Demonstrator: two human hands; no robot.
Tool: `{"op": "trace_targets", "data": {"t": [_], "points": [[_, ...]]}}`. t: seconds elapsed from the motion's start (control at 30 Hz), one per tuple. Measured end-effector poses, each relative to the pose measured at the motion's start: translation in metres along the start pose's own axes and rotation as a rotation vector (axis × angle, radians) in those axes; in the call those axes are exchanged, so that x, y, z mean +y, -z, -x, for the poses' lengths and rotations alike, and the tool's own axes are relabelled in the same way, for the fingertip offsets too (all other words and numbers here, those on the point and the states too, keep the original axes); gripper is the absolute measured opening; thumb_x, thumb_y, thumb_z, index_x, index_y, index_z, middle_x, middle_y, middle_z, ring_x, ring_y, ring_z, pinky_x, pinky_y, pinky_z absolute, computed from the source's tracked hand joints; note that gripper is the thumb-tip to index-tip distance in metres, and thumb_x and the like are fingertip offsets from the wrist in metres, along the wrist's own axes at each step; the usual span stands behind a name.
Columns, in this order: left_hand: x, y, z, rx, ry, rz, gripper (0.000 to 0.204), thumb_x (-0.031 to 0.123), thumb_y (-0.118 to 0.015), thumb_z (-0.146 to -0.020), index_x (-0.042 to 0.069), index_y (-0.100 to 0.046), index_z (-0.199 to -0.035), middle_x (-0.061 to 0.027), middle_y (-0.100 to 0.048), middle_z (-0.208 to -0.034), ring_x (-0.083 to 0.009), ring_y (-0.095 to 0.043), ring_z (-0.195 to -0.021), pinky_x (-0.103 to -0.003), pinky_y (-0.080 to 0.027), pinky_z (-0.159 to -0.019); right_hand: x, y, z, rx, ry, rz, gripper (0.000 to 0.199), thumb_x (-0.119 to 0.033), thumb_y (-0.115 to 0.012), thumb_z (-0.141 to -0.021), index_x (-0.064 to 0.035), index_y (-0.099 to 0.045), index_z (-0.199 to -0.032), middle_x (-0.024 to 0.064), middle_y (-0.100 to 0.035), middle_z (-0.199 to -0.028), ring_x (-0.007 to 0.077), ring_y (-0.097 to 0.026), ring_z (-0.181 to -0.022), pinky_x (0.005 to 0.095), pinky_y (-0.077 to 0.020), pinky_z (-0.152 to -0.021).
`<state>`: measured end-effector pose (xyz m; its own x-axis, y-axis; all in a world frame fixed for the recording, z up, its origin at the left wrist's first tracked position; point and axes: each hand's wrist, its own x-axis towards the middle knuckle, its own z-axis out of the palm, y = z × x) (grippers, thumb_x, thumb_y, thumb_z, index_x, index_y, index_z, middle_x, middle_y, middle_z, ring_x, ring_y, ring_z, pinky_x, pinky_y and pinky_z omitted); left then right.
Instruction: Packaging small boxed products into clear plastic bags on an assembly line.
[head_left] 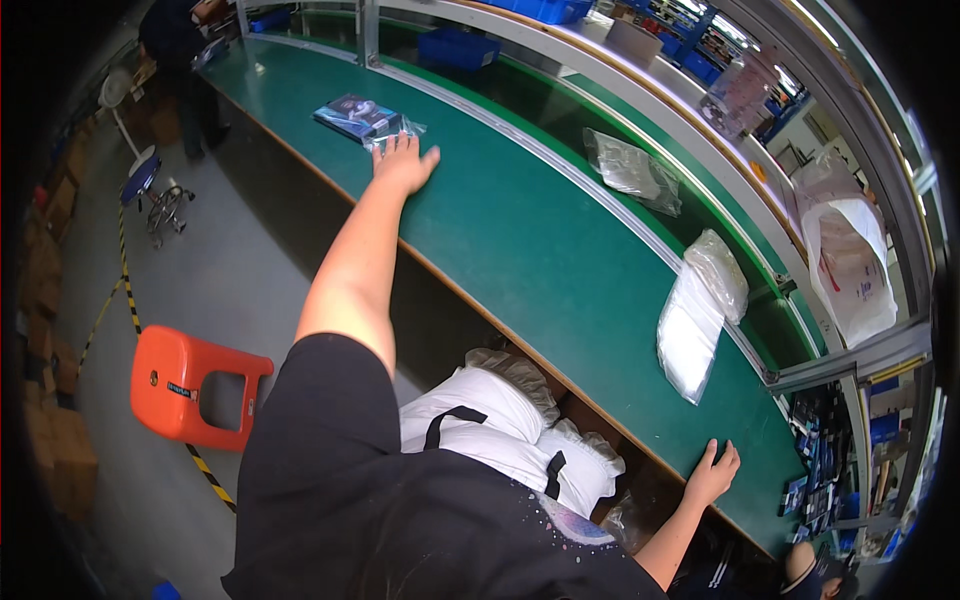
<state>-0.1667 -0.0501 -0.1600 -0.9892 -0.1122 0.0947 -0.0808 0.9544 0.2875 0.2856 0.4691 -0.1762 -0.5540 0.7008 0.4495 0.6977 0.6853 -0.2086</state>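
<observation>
My left arm is stretched far across the green worktop (520, 270). My left hand (403, 165) has its fingers spread at the near end of a flat dark-blue box in clear plastic wrap (357, 115). The fingertips overlap the loose end of the wrap; whether they press on it is hard to make out. Low on the right, my right hand (711, 476) rests at the worktop's near edge, fingers apart and nothing in them. The closest thing to it is a stack of clear plastic bags (690, 335) farther back on the worktop.
Another clear bag (632, 168) lies by the metal rail. A white plastic bag (850, 265) hangs at the right, near several dark packages (820, 450). An orange stool (180, 385) and a wheeled chair (150, 185) stand on the floor. Another person (180, 50) is far left.
</observation>
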Motion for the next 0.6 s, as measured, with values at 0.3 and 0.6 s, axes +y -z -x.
{"op": "trace_targets", "data": {"t": [0.3, 0.6], "points": [[0.013, -0.007, 0.148, 0.579, -0.551, 0.28, 0.025, 0.03, -0.063, -0.082, 0.006, -0.061, -0.087, -0.0092, -0.057, -0.088, -0.0299, -0.053, -0.091, -0.041, -0.04, -0.083, 0.0, 0.001, -0.001, 0.067, 0.018, 0.002, 0.047, -0.041, -0.051, -0.089, -0.0044, -0.055, -0.12, 0.0165, -0.049, -0.128, 0.0339, -0.046, -0.118, 0.0439, -0.0334, -0.099], [0.028, 0.007, 0.157, 0.572, -0.43, 0.252, 0.034, 0.041, -0.062, -0.083, 0.008, -0.057, -0.082, -0.0084, -0.055, -0.101, -0.029, -0.049, -0.101, -0.045, -0.036, -0.089, -0.007, -0.009, 0.002, 0.078, -0.036, -0.009, 0.05, -0.043, -0.051, -0.087, -0.0053, -0.056, -0.119, 0.0161, -0.049, -0.127, 0.0316, -0.043, -0.121, 0.0497, -0.0279, -0.104]]}}
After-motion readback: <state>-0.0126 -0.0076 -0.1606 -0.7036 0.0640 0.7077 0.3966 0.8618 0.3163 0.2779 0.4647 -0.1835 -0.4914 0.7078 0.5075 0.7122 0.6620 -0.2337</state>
